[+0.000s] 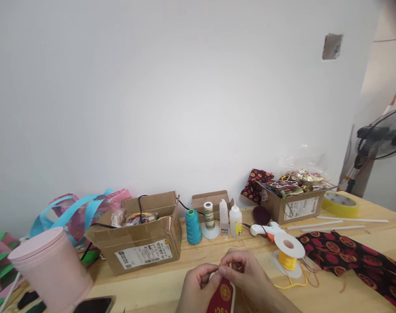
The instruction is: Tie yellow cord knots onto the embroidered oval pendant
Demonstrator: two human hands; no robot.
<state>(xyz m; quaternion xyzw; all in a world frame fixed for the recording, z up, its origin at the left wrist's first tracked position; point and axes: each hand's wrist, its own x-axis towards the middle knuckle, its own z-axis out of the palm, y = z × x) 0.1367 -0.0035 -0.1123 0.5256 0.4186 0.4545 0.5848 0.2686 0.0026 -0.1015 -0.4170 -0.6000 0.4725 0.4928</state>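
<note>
At the bottom centre both my hands meet at the top of a dark red tag [224, 292] with a gold round emblem and a pale edge. My left hand [198, 287] is closed on the tag's upper left side. My right hand [248, 278] pinches a thin yellow cord at the tag's top end, with the fingertips of both hands touching or nearly so. Part of the cord runs down behind the tag. To the right stands a white spool [287, 260] of yellow cord, its loose end lying on the table. The tag's lower end is cut off by the frame.
Along the wall are a cardboard box [146, 252], a teal thread cone [194, 228], two glue bottles [236, 221], a white glue gun [266, 229] and a full box [295, 208]. Patterned dark fabric [341, 256] lies right; a pink bin [54, 269] and phone [94, 305] left.
</note>
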